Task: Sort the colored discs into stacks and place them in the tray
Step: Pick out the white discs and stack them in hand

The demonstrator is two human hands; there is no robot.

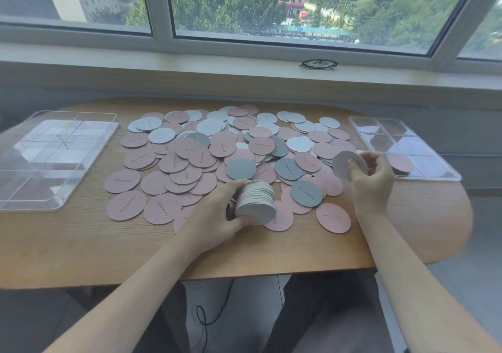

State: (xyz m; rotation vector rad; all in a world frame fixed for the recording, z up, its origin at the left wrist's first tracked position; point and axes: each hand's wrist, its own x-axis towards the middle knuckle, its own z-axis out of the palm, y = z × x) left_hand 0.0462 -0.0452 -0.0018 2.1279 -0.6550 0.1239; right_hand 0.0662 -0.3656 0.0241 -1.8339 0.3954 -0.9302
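The left hand (217, 211) is curling round a stack (255, 201) of white discs, tilted on its side above the table (81, 244); its fingertips are hiding behind the stack. The right hand (372, 181) is pinching one white disc (343, 162), covering its lower edge. Pink, grey and white discs (231, 148) are lying overlapped, many half buried. One pink disc (400, 163) is sitting in the right tray (434, 162); the left tray (54, 157) is glaring, its contents unclear.
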